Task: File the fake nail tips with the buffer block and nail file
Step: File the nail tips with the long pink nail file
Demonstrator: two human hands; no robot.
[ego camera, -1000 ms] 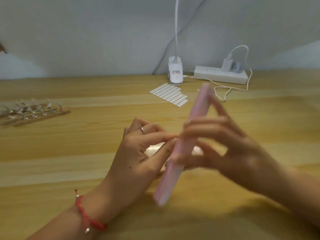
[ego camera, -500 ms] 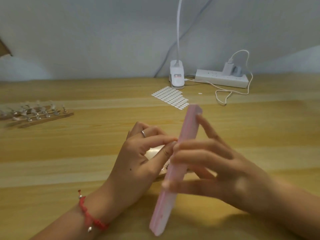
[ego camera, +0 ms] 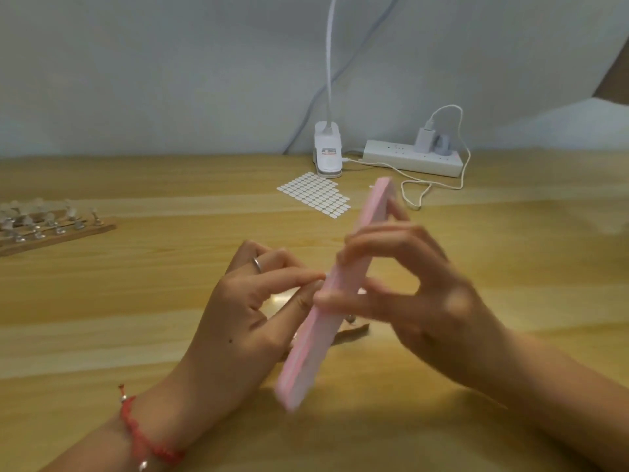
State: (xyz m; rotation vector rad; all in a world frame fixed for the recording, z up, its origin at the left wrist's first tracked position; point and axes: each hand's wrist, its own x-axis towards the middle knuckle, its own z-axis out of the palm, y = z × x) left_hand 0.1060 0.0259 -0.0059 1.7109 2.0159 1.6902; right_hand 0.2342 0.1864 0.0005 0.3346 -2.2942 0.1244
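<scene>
Buffer block (ego camera: pixel 345 279), gripped in right hand (ego camera: pixel 435 301), slides back toward 1 o'clock; left hand (ego camera: pixel 238 318) pinches near-hidden nail tip (ego camera: pixel 327 276); filing mid-stroke.

A home craft desk — wooden tabletop (ego camera: pixel 136 301), clip-on lamp (ego camera: pixel 327 155), power strip (ego camera: pixel 412 161) against a plain wall.

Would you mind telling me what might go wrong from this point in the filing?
1. Fingertips of the left hand pinch the tip right against the file, so a stroke may scrape skin.
2. The tip barely shows between them; such a small hold could slip.
3. The right hand holds the file near its middle, leaving long ends that may wobble.
</scene>
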